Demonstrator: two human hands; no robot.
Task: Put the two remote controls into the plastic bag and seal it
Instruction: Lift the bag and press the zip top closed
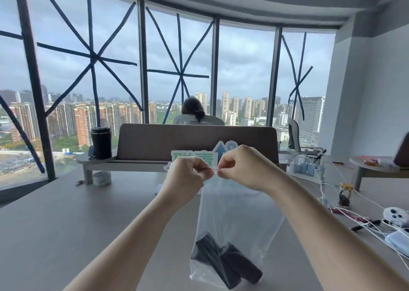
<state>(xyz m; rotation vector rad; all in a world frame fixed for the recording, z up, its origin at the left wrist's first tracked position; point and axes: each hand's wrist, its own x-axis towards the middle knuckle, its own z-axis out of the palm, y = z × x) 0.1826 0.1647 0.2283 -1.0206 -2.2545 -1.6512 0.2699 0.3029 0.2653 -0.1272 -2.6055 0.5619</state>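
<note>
Plastic bag (232,213), clear, held up over the near middle of the desk (66,224), hanging from its top edge. Two remote controls (225,262), black, lying crossed at the bottom of the bag, lower ends close to the desk's near edge. Left hand (188,175) curled nearly closed, thumb and forefinger pinched on the bag's top strip. Right hand (243,169) likewise curled, fingertips pinched on the same strip just beside the left, the two hands almost touching. Whether the strip was fully pressed together could not be told.

Behind the hands, partly hidden by them: a green and blue sign (212,153) leaning at the brown divider panel (194,140) along the desk's far edge. Black tumbler (101,142) on a small shelf at the far left corner, roll of tape (101,178) below it. Toward the right edge: white cables (327,180), a small jar with a gold lid (344,194), a white controller (396,215), a blue face mask (398,242). Beyond the divider, a seated person (194,111) facing the taped windows (93,58).
</note>
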